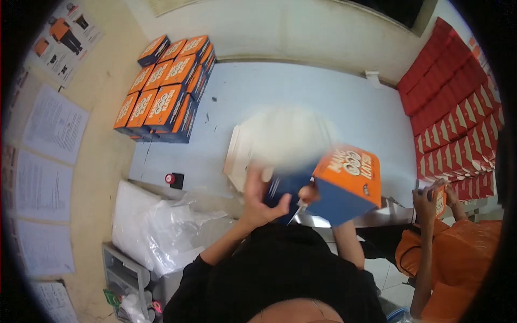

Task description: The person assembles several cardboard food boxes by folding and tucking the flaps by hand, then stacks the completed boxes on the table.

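An orange and dark-blue cardboard box [350, 167] is tilted above the front edge of the table. My right hand [308, 194] grips it from below and behind, with fingertips showing at its left edge and the rest hidden. Close to the box's left side, my left hand [261, 199] has its fingers apart over a dark-blue panel [288, 185], which may be the box's flap. Just beyond my hands is a large whitish round shape [291, 134], smeared by motion; its kind is unclear. Under it, a pale flat sheet or tray with cut corners [232, 156] partly shows.
Stacked orange and blue boxes [161, 91] stand at the table's [258, 81] far left. Red cartons [452, 113] are piled at the right. Clear plastic bags [172, 231] hang near the left front. A co-worker in orange [458, 264] handles a small orange box at right.
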{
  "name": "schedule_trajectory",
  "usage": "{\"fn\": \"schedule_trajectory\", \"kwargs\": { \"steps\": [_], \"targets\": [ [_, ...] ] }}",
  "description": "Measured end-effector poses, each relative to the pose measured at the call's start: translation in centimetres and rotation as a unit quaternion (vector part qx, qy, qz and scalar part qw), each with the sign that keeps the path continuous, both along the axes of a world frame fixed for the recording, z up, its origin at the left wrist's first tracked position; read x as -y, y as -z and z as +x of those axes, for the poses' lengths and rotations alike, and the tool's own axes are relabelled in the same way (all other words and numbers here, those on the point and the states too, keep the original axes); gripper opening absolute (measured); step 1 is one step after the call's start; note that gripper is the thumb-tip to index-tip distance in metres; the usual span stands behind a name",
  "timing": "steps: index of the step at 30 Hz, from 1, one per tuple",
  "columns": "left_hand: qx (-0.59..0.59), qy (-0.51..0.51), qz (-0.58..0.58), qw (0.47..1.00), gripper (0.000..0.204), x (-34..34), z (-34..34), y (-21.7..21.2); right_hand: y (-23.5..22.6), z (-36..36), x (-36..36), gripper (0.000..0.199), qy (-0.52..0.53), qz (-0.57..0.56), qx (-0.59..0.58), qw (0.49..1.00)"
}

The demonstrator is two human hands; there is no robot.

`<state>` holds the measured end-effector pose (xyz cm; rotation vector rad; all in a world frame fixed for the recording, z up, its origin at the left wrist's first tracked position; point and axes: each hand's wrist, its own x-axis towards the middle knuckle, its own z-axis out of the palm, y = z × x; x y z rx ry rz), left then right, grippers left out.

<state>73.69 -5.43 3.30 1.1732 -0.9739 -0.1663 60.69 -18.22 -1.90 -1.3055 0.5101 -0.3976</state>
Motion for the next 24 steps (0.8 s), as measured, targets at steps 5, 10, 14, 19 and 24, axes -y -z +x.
{"fn": "schedule_trajectory", "kwargs": {
  "steps": [5, 10, 14, 19, 24],
  "targets": [
    [-0.005, -0.094, 0.109, 0.99, 0.099, 0.2, 0.9, 3.2, -5.0, 2.6, 0.2, 0.054, -0.252, -0.125, 0.009, 0.96],
    [-0.461, -0.035, -0.081, 0.883, 0.112, -0.5, 5.6, 1.7, -5.5, 1.2, 1.1, 0.033, -0.16, -0.522, -0.211, 0.811],
    [0.125, 0.038, 0.111, 0.985, 0.106, -0.5, 1.5, 5.7, -9.0, 3.0, -0.3, 0.026, -0.149, -0.062, -0.102, 0.982],
    [0.129, 0.018, 0.11, 0.985, 0.098, 1.2, 1.2, 6.7, -8.7, 2.2, -0.8, 0.033, -0.188, -0.089, -0.005, 0.978],
    [0.145, -0.062, 0.083, 0.984, 0.088, 1.6, 2.0, 7.3, -7.7, 2.3, -1.9, 0.029, -0.128, -0.196, 0.084, 0.969]
  ]
}}
